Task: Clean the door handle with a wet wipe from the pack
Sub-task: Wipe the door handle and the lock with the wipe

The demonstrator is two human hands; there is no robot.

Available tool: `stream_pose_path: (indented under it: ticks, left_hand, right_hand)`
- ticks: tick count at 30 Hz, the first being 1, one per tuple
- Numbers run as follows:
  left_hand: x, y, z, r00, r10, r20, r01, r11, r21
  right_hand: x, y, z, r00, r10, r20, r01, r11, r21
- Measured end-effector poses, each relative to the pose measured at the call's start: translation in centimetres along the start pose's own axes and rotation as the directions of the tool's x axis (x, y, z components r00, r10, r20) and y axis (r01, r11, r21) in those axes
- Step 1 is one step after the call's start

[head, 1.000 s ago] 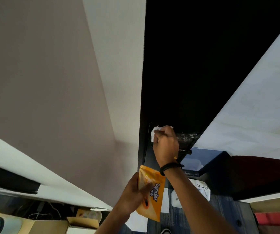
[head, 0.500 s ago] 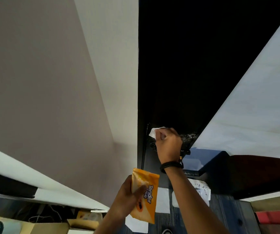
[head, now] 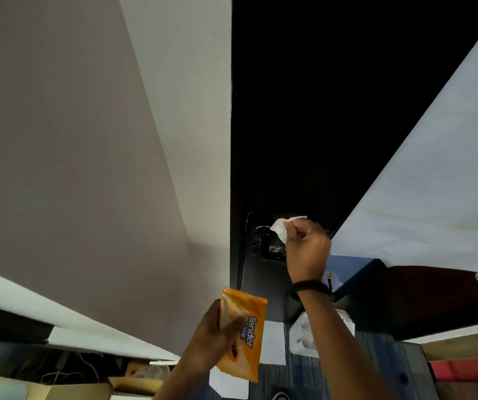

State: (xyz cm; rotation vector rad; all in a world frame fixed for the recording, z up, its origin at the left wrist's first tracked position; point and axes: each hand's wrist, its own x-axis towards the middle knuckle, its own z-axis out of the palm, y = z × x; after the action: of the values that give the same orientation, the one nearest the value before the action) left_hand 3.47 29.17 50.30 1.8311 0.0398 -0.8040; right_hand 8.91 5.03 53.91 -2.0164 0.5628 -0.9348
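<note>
Black door handle [head: 266, 243] on the dark door [head: 318, 111], low near its left edge, partly hidden behind the white wet wipe [head: 282, 228] — crumpled, pressed against the handle's right part. Pinched between curled fingers and thumb of the right hand [head: 307, 249], black band on the wrist [head: 308, 287]. Lower down, well apart from the handle, orange wipe pack [head: 242, 333] gripped upright by the left hand [head: 214, 342], thumb across its front — "Tender" legible. Pale wall [head: 87, 168] to the left, white sheets [head: 272, 342] on blue floor [head: 376, 359] below, cardboard box [head: 134, 385] at bottom left
</note>
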Motion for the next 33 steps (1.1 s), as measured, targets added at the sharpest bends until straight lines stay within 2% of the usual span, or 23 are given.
stream_pose_path:
  ticks: [3,7,10,13,16,21,27,33]
  left_hand:
    - [0.2,0.3,0.6,1.0,0.001,0.025,0.0,1.0,-0.003]
    - [0.0,0.9,0.7,0.999,0.016,0.034,-0.015,1.0,-0.012]
    - [0.0,0.8,0.7,1.0,0.013,0.015,-0.013,1.0,-0.007]
    - [0.0,0.8,0.5,1.0,0.012,0.005,-0.012,1.0,-0.012]
    - [-0.2,0.7,0.4,1.0,0.005,-0.008,-0.005,1.0,-0.022]
    - [0.0,0.7,0.7,1.0,-0.009,-0.016,0.008,1.0,-0.02]
    - [0.4,0.3,0.9,0.998,-0.027,-0.052,0.027,1.0,-0.001]
    - [0.2,0.0,1.2,0.995,-0.047,-0.083,0.047,0.999,-0.009]
  right_hand:
    - [-0.3,1.0,-0.2,0.999,0.008,0.032,-0.007,0.999,-0.038]
    - [-1.2,3.8,-1.3,0.966,0.256,0.039,-0.254,0.966,-0.055]
    - [-0.6,3.6,-1.8,0.98,0.197,0.002,-0.195,0.97,-0.145]
    - [0.8,2.2,-3.4,0.986,0.138,-0.092,-0.146,0.986,-0.079]
    - [1.8,3.1,-4.8,0.984,0.149,-0.098,-0.148,0.989,0.013]
    - [-0.1,5.7,-4.1,0.921,0.373,-0.108,-0.364,0.927,0.094]
    - [0.6,5.8,-4.2,0.915,0.378,-0.141,-0.345,0.915,0.208]
    - [-1.1,8.2,-3.3,0.832,0.551,-0.067,-0.504,0.8,0.325]
